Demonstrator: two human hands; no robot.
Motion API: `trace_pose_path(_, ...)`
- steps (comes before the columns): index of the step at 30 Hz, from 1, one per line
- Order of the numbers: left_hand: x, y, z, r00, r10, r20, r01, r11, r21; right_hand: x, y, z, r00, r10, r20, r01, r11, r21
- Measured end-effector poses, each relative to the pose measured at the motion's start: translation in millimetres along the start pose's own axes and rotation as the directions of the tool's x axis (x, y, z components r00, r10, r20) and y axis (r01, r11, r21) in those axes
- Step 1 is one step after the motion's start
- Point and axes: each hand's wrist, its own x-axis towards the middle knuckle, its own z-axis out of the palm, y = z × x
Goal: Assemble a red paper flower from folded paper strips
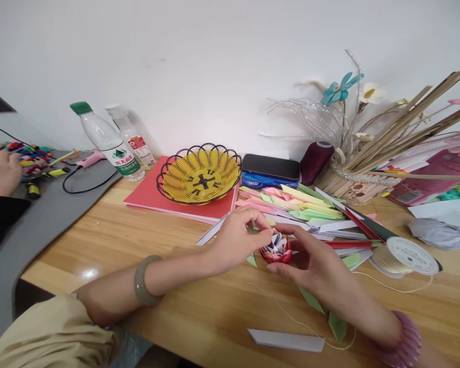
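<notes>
One paper flower [276, 248], red outside, white centre, partly assembled; left hand [235, 240] and right hand [314, 260] pinch it. Many folded strips [302, 204] unused, far right.

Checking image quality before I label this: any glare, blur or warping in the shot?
Head view: soft, even light; a small glare patch on the table at lower left; the table edge and sticks bow from wide-angle warping; hands and paper flower look fairly sharp.
</notes>
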Motion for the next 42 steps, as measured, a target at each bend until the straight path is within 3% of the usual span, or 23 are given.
trace_pose_path(9,0.3,-0.6,-3.6,0.988,0.152,0.025,-0.152,0.988,-0.033,-0.3,7.4,1.5,0.976,-0.201,-0.082,0.189,0.972,-0.138)
trace_pose_path(16,-0.6,-1.0,-5.7,0.905,0.425,0.018,-0.423,0.896,0.134,-0.4,9.6,3.0,0.870,-0.465,-0.164,0.373,0.837,-0.401)
trace_pose_path(19,-2.8,2.4,-4.6,0.922,0.387,0.020,-0.387,0.916,0.108,-1.2,11.4,3.4,0.832,-0.533,-0.153,0.421,0.787,-0.451)
trace_pose_path(25,-5.2,4.3,-0.8,0.980,0.196,0.042,-0.189,0.973,-0.135,-1.5,13.9,3.2,0.800,-0.583,-0.140,0.465,0.751,-0.468)
trace_pose_path(34,-0.9,2.7,1.8,0.997,0.001,0.071,0.022,0.947,-0.322,-2.0,13.5,2.2,0.768,-0.620,-0.160,0.488,0.728,-0.481)
trace_pose_path(42,-1.7,6.2,-2.3,0.988,0.092,0.123,-0.058,0.964,-0.258,-1.7,8.3,1.0,0.775,-0.605,-0.182,0.487,0.756,-0.437)
